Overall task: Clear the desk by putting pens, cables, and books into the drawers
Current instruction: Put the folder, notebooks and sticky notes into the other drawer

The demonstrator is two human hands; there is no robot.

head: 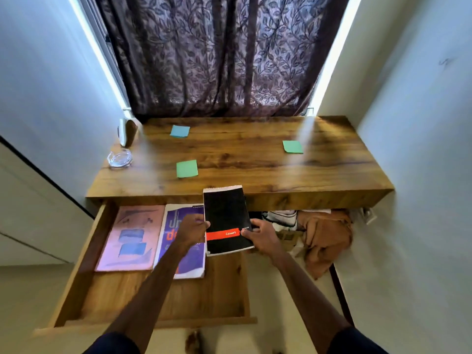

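Observation:
A black notebook point(226, 213) with a red band hangs over the right end of the open wooden drawer point(158, 300). My left hand point(192, 229) grips its left edge and my right hand point(260, 235) grips its right edge near the band. Inside the drawer lie a pink book point(131, 238) at the left and a purple book point(178, 251) beside it, partly hidden by my left hand and forearm. The drawer sticks out from under the wooden desk point(255, 159).
On the desk top lie a blue sticky note point(180, 131) and two green ones point(187, 168) point(292, 146). A glass ashtray point(119, 157) and a small upright object point(127, 132) stand at the left end. Brown cloth point(324, 233) is piled under the desk at the right. A curtain point(219, 54) hangs behind.

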